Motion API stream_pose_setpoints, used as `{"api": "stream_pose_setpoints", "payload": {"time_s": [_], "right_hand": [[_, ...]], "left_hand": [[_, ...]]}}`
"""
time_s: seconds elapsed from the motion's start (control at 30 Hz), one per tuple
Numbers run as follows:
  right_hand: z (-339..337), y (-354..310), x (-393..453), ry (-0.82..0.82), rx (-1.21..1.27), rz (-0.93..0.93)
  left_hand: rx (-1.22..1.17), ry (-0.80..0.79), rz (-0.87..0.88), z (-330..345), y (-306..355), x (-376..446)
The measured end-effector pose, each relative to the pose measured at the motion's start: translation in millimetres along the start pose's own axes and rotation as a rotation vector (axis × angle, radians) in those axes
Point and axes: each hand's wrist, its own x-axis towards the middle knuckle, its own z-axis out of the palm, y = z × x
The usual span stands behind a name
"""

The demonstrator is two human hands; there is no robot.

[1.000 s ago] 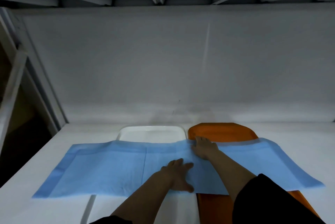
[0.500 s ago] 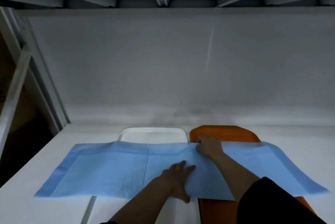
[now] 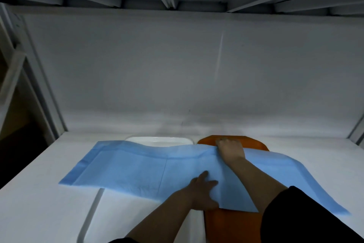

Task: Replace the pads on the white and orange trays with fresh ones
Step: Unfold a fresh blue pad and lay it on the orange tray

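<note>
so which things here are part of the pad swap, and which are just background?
Job:
blue pad, spread across both trays
white tray
orange tray
left hand, flat on the pad
right hand, at the pad's far edge

Background:
white table
white back panel

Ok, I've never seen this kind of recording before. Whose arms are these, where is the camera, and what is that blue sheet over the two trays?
There is no machine here. A person wears a camera on the head, looking forward and down, so the arms are their own. A white tray and an orange tray lie side by side on a white surface. A blue pad is spread crosswise over both. The left hand presses flat on the pad near its front edge. The right hand rests at the pad's far edge over the orange tray; whether its fingers pinch that edge is unclear.
</note>
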Motion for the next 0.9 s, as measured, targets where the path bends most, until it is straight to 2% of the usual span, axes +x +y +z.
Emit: {"api": "stream_pose_setpoints", "payload": {"time_s": [0.2,0.37,0.47,0.6,0.8,0.9], "right_hand": [[-4,2,-6,0.027,0.042,0.019],[-14,10,-9,0.083,0.15,-0.008],[-21,17,-17,0.199,0.205,-0.061],[-32,22,-31,0.331,0.262,-0.117],[-62,20,-70,0.453,0.263,-0.177],[-74,19,-94,0.458,0.311,-0.187]], "left_hand": [[-0.122,0.034,-0.045,3,10,1],[-0.032,0.071,-0.059,0,15,-2],[0.069,0.127,-0.055,-5,15,-7],[0.142,0.315,-0.068,-18,19,-21],[0.282,0.733,-0.144,-45,24,-53],[0.378,0.792,-0.154,-54,17,-69]]}}
